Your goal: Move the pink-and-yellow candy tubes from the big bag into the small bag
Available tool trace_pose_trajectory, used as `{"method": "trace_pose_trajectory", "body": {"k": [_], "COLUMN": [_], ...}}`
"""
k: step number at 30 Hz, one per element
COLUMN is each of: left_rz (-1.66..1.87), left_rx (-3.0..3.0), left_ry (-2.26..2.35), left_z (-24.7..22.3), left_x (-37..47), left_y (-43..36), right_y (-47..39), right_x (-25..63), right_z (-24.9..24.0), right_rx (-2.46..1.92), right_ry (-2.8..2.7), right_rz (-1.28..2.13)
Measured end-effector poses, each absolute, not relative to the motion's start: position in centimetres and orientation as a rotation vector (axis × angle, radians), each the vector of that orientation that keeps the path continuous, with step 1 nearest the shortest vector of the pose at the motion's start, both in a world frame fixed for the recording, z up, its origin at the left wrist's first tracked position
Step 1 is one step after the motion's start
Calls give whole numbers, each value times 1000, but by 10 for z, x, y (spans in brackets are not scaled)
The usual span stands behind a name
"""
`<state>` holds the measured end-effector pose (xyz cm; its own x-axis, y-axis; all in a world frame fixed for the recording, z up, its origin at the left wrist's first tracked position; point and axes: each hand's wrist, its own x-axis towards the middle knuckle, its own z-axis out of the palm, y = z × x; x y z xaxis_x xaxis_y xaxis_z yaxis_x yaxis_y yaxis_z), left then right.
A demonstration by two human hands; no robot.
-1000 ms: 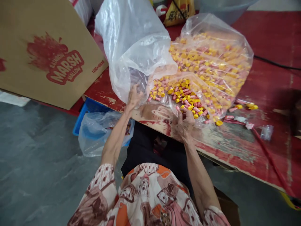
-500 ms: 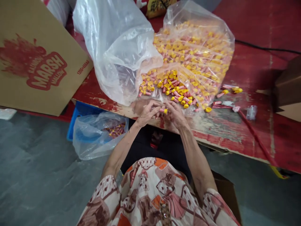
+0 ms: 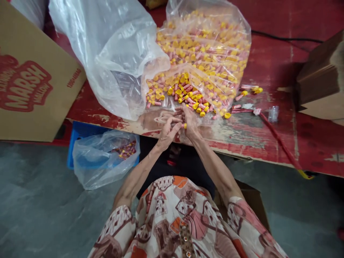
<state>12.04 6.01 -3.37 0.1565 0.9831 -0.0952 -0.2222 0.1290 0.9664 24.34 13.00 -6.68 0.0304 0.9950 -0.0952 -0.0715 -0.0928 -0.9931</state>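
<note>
My left hand point(image 3: 168, 133) is closed at the table's front edge, its thumb and fingers pinching a small tube with a yellow cap point(image 3: 185, 125). The tube's body is mostly hidden by the fingers. Close against the capped end is my right hand point(image 3: 191, 122), its fingers stretched leftward in front of my left fingertips; its thumb is hard to see. Just beyond the hands lies a pile of small pink-and-red tubes with yellow caps point(image 3: 188, 92), spilling from the mouth of a large clear plastic bag point(image 3: 238, 25).
Left of the pile, a cloudy plastic bag point(image 3: 107, 46) holds clear tubes. A marshmallow carton point(image 3: 32, 114) stands at left. Below the table, a blue crate point(image 3: 70, 152) carries a bag point(image 3: 86, 166) with more tubes. Another carton point(image 3: 319, 77) and a red strap point(image 3: 282, 145) lie right.
The view has shifted, so the table's contents appear further left. My right hand has come closer to my left, its fingers now reaching across the tube's far side. The left still pinches the tube.
</note>
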Motion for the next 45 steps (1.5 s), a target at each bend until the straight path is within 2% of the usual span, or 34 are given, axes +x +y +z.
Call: {"method": "trace_pose_trajectory", "body": {"k": [5,8,11,16,19,25,30,33,36,42,45], "left_rz": [1148,1153,1104,622,513,921,952,1037,971,1062,894], "left_rx": [901,1056,1482,2119,2249,2197,2132,2041,1903,1716,1709], "left_ry": [997,1091,1342,1704,1657,1759,1645,1755,1826,2103,2216], "left_z": [-43,-50,-54,-60,-58,-64,-75,-74,-68,-36,-27], "left_x": [104,84,65,59,57,46,40,28,10,-45,-65], "left_y": [59,65,78,98,104,90,89,93,102,195,254], "right_y": [139,141,140,137,137,134,128,125,123,122,122], "right_x": [264,274,278,277,277,280,260,244,236,239,241], "right_z": [-73,-80,-86,-90,-92,-98,-87,-83,-85,-90,-91], "right_rx": [-1540,-1658,-1776,-1784,-1730,-1504,-1342,-1322,-1359,-1507,-1511], "right_ry": [-1496,-1669,-1894,-1934,-1877,-1753,-1632,-1567,-1582,-1511,-1514], "right_rz": [604,491,363,241,207,229,352,412,499,650,646]}}
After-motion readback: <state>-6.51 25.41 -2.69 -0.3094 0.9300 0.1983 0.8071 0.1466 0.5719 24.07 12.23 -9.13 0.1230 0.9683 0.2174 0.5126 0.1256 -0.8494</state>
